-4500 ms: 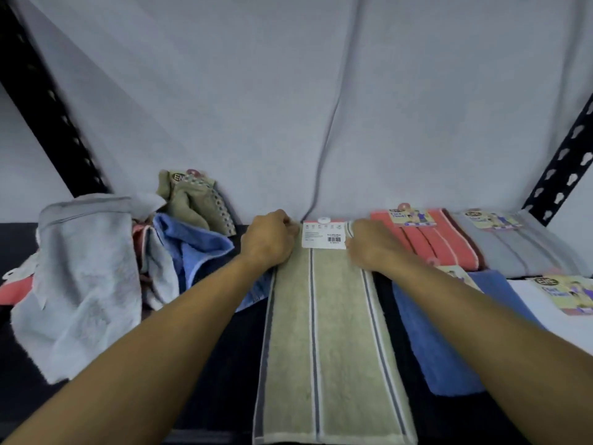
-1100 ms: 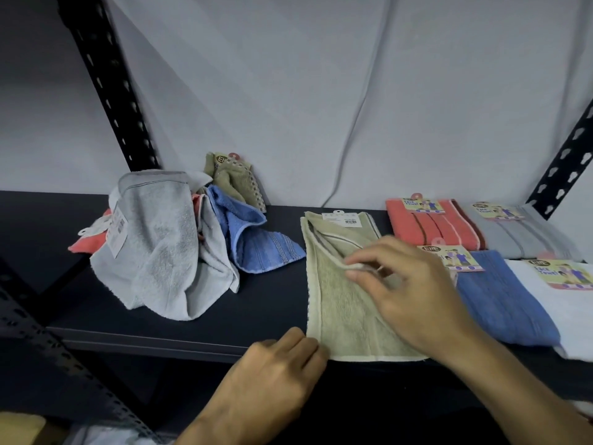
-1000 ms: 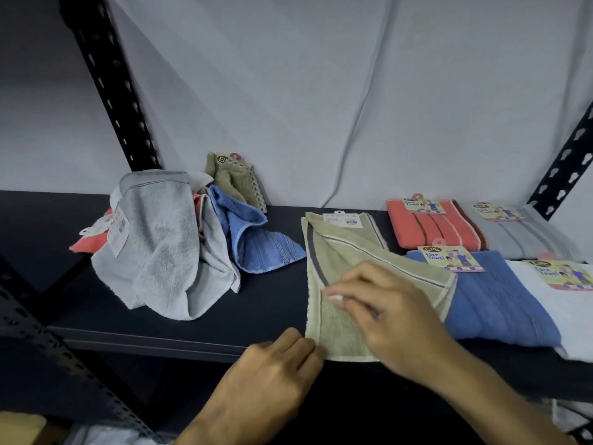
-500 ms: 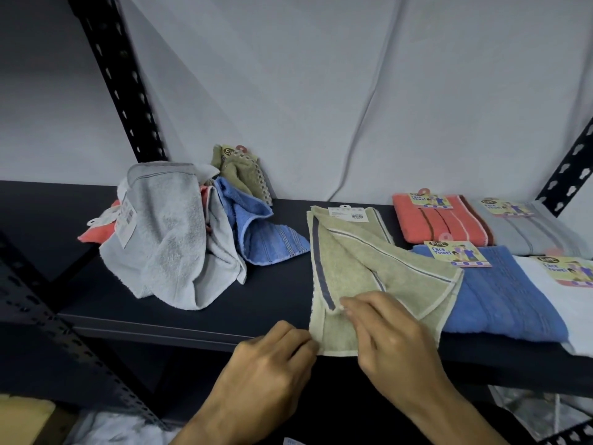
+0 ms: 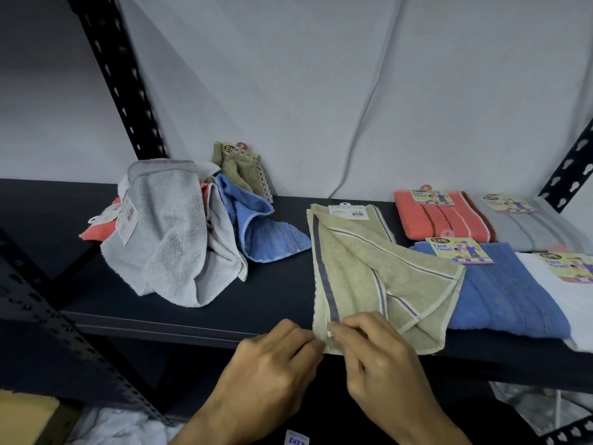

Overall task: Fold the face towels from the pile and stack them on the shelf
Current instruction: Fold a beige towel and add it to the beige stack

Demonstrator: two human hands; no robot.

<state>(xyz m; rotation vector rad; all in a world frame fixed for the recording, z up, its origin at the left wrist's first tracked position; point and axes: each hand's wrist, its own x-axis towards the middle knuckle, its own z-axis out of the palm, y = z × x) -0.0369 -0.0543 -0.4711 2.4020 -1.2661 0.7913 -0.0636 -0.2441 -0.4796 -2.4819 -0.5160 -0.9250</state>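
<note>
Head view. The shelf (image 5: pixel 160 303) is a dark flat board carried by black perforated uprights, with a pale cloth backdrop (image 5: pixel 321 91) behind it.

The olive towel (image 5: pixel 362 277) lies at the middle of the shelf, running from the back edge to the front edge. Its white barcode tag (image 5: pixel 347 211) sits at the back edge. One layer is turned over diagonally, so that a striped corner lies over the near left edge of the blue folded towel (image 5: pixel 513 293).

Left hand (image 5: pixel 272 364): fingers curled, knuckles up, fingertips at the near left corner of the olive towel at the shelf's front edge. The hand pinches that corner.

Right hand (image 5: pixel 382 358): fingers bent, thumb and forefinger pinching the towel's dark-striped edge just beside the left hand. The two hands nearly touch.

The pile (image 5: pixel 179 236) of unfolded towels sits toward the left end of the shelf: a grey one in front, blue and olive ones behind, a coral one underneath.

Toward the right end lie folded towels with labels: a coral towel (image 5: pixel 439 220) and a grey towel (image 5: pixel 526 226) along the back edge, the blue one and a white towel (image 5: pixel 571 303) along the front edge.
</note>
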